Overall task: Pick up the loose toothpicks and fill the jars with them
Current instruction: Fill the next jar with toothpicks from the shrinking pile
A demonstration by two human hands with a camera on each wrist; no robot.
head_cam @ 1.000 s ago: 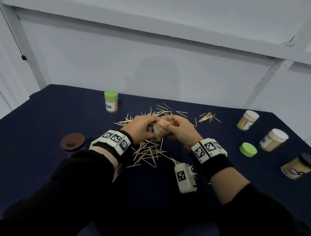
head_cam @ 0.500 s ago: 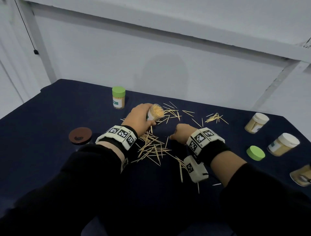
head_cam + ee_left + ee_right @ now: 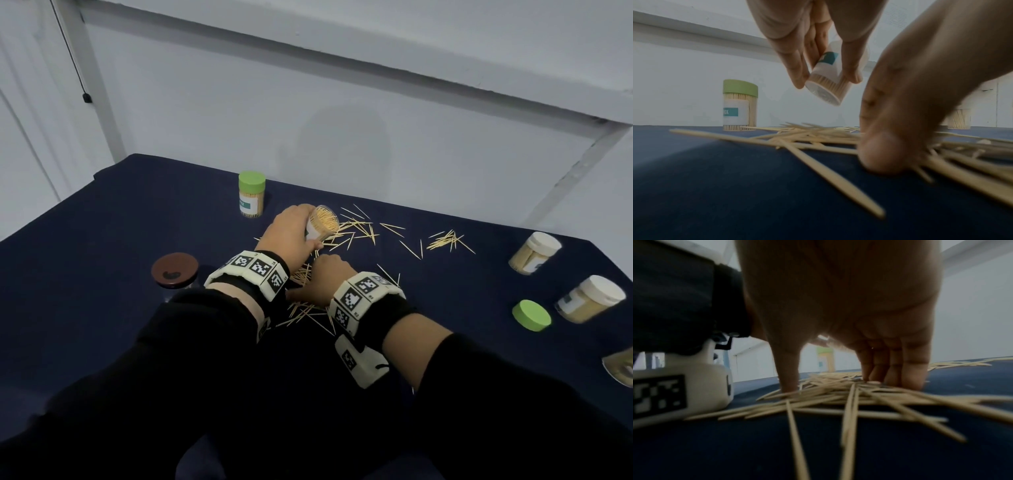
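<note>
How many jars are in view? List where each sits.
6: green-lidded one at the back, open one in the left hand, brown-lidded one at left, two white-lidded at right, one cut off at the right edge.

Black long sleeves (image 3: 191,359) are worn on both arms. Each wrist is wrapped in a black band (image 3: 383,313) ringed with white blocks (image 3: 255,269) printed with black-and-white square markers. A white marked housing (image 3: 359,361), probably the camera, is hung under the right wrist.
</note>
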